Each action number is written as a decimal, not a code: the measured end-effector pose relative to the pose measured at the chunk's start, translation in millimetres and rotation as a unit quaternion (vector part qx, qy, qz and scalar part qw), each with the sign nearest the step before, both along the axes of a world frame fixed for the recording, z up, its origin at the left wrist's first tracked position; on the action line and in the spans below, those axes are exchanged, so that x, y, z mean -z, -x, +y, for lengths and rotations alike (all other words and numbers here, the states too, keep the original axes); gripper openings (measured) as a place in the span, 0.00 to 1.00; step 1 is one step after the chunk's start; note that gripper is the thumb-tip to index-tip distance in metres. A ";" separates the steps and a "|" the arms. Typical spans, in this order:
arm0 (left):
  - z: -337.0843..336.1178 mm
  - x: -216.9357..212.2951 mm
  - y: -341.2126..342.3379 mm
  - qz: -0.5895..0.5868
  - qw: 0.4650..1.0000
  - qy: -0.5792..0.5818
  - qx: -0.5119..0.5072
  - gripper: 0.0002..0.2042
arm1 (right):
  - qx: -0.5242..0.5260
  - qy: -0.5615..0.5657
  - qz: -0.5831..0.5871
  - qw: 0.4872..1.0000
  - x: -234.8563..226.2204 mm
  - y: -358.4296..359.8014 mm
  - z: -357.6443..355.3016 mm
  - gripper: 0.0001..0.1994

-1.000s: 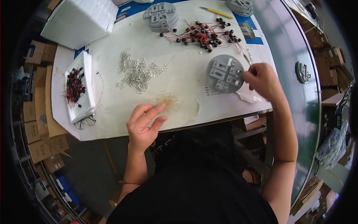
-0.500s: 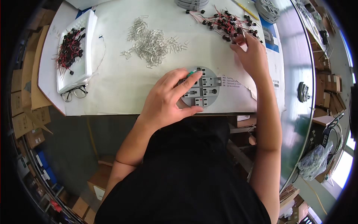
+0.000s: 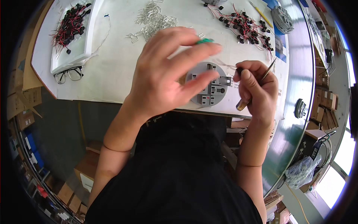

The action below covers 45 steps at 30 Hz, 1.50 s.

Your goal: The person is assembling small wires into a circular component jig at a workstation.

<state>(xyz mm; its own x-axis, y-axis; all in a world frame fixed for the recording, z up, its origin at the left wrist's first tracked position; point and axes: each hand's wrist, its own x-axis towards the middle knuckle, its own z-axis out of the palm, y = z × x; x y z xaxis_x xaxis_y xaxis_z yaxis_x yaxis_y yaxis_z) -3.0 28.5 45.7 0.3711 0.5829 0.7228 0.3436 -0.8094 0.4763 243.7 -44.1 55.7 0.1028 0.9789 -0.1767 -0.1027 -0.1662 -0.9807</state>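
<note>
A round grey fixture (image 3: 209, 89) with several slotted inserts lies on the white table (image 3: 112, 78) near its front edge. My left hand (image 3: 167, 71) hovers over the fixture's left half, blurred, fingers apart, with a small green bit (image 3: 205, 41) at the index fingertip. My right hand (image 3: 257, 87) is at the fixture's right edge. It grips metal tweezers (image 3: 269, 69), and its thumb and forefinger pinch a small black part (image 3: 238, 70) with thin leads trailing toward the fixture.
A white tray (image 3: 61, 61) of black parts with red wires sits at the far left, with eyeglasses (image 3: 69, 74) beside it. Metal clips (image 3: 153, 18) and more wired parts (image 3: 246, 26) lie further back. Another round fixture (image 3: 282, 18) is at the far right. Cardboard boxes (image 3: 18, 115) stand below left.
My left hand has lifted off the fixture and spread its fingers. My right hand came back from the pile of wired parts to the fixture's right edge with a small part.
</note>
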 end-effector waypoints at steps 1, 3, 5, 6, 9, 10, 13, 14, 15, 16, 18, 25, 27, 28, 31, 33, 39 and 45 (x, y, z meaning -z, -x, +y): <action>-0.5 -0.7 -2.6 -0.001 1.000 0.002 -0.001 0.17 | -0.018 0.019 0.016 1.000 -0.7 3.8 -1.8 0.11; -4.4 -5.2 -5.3 0.026 0.999 0.010 0.031 0.16 | -0.021 0.029 0.021 0.999 -1.3 15.9 -3.5 0.11; -8.6 -2.2 -3.7 0.038 0.998 0.015 0.048 0.15 | -0.018 0.048 0.028 0.998 0.9 27.9 -7.0 0.11; -11.5 2.9 -2.2 0.029 0.995 0.069 0.059 0.14 | -0.019 0.049 0.028 0.998 1.3 31.4 -8.7 0.11; -15.3 11.6 -3.3 0.007 0.981 0.175 0.085 0.12 | -0.006 0.038 0.032 0.999 -1.3 36.1 -11.5 0.08; -16.4 12.4 -4.4 -0.009 0.975 0.204 0.088 0.11 | -0.007 0.038 0.031 0.999 -1.2 38.1 -12.7 0.08; -18.4 13.2 -8.1 -0.043 0.960 0.260 0.095 0.09 | -0.003 -0.040 -0.099 0.994 -0.5 40.9 -16.0 0.08; -18.7 13.0 -9.2 -0.057 0.956 0.268 0.105 0.07 | -0.003 -0.041 -0.101 0.994 0.2 39.7 -16.0 0.08; -19.0 12.8 -10.2 -0.071 0.952 0.277 0.114 0.06 | -0.008 -0.067 -0.129 0.989 1.4 38.2 -15.5 0.08; -19.3 12.7 -11.3 -0.085 0.947 0.285 0.123 0.05 | -0.014 -0.093 -0.157 0.983 2.8 36.6 -14.8 0.10; -20.5 13.3 -12.7 -0.085 0.946 0.287 0.124 0.05 | -0.021 -0.119 -0.186 0.975 6.4 34.6 -13.2 0.11; -29.2 13.6 -1.9 -0.023 0.913 0.385 0.130 0.05 | -0.033 -0.154 -0.263 0.952 13.4 22.5 -25.3 0.14; -36.2 19.2 -2.5 0.044 0.946 0.308 0.093 0.05 | -0.045 -0.130 -0.280 0.950 12.4 14.9 -32.6 0.13; -39.4 21.7 -3.3 0.077 0.957 0.269 0.073 0.06 | -0.059 -0.105 -0.296 0.947 11.7 11.6 -35.5 0.12; -48.8 26.9 -18.1 0.135 0.970 0.200 0.026 0.06 | -0.080 -0.078 -0.352 0.929 12.2 8.9 -36.1 0.11; -49.9 28.4 -24.5 0.164 0.973 0.165 0.005 0.06 | -0.092 -0.074 -0.432 0.894 12.8 8.3 -35.2 0.11; -49.3 31.9 -29.5 0.162 0.973 0.164 -0.009 0.06 | -0.102 -0.105 -0.506 0.850 15.0 9.6 -28.8 0.11; -48.4 31.5 -28.6 0.137 0.971 0.196 -0.002 0.06 | -0.099 -0.128 -0.481 0.862 19.5 6.0 -28.5 0.10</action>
